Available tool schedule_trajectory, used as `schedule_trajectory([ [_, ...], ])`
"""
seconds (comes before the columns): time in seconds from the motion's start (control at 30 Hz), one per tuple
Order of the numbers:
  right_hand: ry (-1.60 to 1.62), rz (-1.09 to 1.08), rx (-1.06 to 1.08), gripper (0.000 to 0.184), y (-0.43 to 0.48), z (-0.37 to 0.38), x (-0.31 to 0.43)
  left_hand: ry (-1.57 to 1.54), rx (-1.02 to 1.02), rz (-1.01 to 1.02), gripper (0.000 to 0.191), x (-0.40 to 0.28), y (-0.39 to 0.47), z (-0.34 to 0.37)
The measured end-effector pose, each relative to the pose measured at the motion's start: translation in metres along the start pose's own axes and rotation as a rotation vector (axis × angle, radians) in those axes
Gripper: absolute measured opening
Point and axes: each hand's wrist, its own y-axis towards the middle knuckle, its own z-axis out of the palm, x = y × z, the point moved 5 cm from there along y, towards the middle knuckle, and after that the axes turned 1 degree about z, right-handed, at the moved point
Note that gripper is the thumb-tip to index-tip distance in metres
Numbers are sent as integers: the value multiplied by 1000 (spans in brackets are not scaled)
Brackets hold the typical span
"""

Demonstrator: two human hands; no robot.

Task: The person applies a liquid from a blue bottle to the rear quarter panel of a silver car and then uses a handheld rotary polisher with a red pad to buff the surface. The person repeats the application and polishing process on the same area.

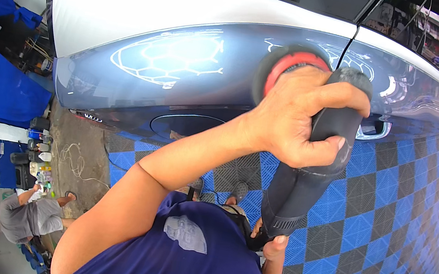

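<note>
My left hand grips the front of a black power polisher, its fingers wrapped over the rounded head. My right hand holds the polisher's rear end close to my waist; part of that hand is hidden behind the tool. The polisher's red backing plate carries a dark, blurred pad, which is against the glossy blue-grey body panel of a car. A panel gap runs just beyond the pad, and a door handle sits to the right. Hexagonal lamp reflections show on the paint.
Blue and black floor tiles extend below and right of the car. A pale cord lies loosely on concrete at left. Several bottles stand near a person in grey. Blue sheeting hangs at far left.
</note>
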Motion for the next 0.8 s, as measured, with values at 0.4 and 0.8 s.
schedule_trajectory([
  [0.4, -371, 161, 386, 125, 15, 57, 61, -104, -473, -283, 56, -35, -57, -103],
  [0.8, -233, 120, 290, 122, 18, 34, 77, -68, -411, -330, 55, -25, -28, -74],
])
